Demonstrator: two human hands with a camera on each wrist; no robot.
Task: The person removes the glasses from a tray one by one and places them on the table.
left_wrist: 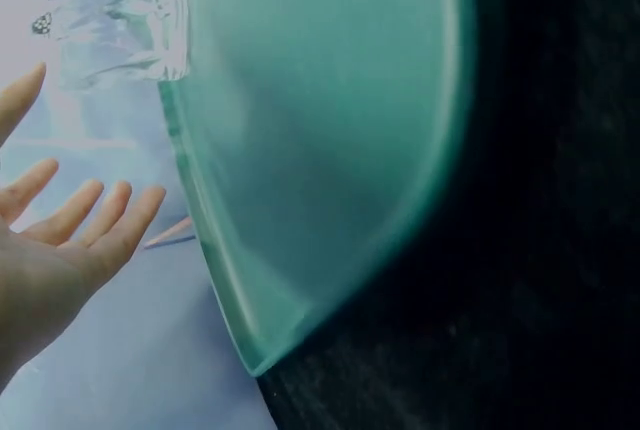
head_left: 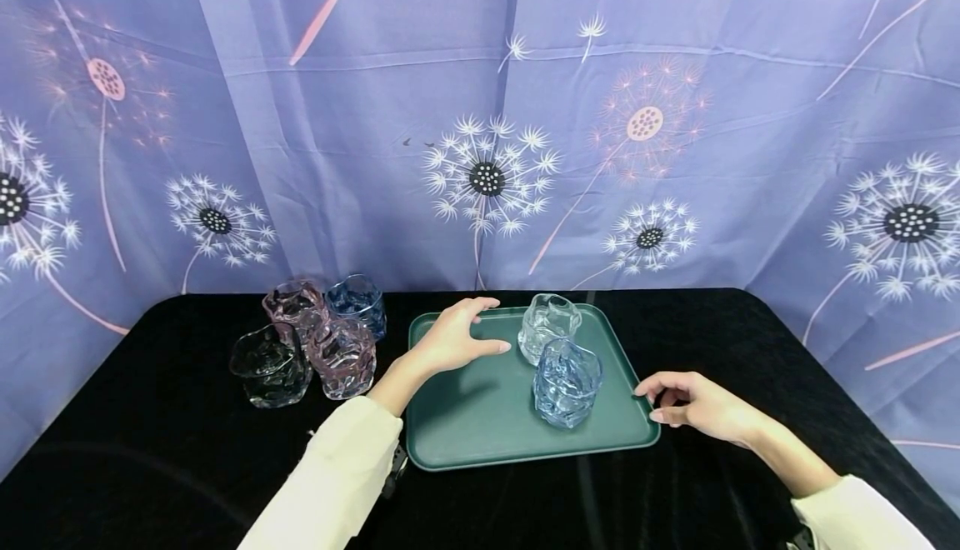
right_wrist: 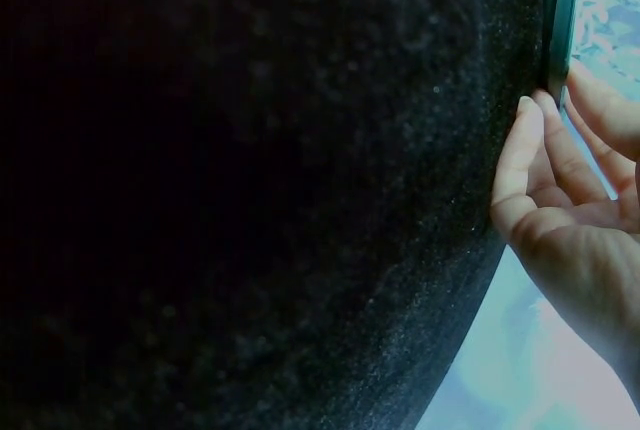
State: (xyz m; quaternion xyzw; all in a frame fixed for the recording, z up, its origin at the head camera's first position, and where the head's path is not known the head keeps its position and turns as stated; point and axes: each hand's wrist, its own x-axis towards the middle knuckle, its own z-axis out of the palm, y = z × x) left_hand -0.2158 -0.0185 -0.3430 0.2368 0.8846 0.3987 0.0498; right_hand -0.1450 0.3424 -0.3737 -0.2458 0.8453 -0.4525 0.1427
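Tray (head_left: pixel 465 429), green, one: on a black cloth (head_left: pixel 187 475), between the two hands.
Glasses on the tray, two, upright toward its right side: one clear glass (head_left: pixel 542 325) at the back; one pale blue glass (head_left: pixel 567 387) in front, covering part of it.
Left hand (head_left: pixel 450 335), one: above the tray's left part, thumb and fingers spread apart, gripping nothing, near the clear glass.
Right hand (head_left: pixel 697 404), one: fingers and thumb curled on the tray's right rim, pinching it near the front corner.
Glasses off the tray, four, grouped to its left: two pink glasses (head_left: pixel 343 358), one deeper blue glass (head_left: pixel 358 304), one see-through glass (head_left: pixel 270 371) looking dark against the cloth. The rear pink glass is partly hidden.
Sleeves (head_left: pixel 337 467), pale, two, cut off by the frame; the left forearm crosses the tray's left rim.
Curtain (head_left: pixel 450 0), one, blue-violet, dandelion-patterned, behind everything.
Left wrist view: both tray glasses cut off.
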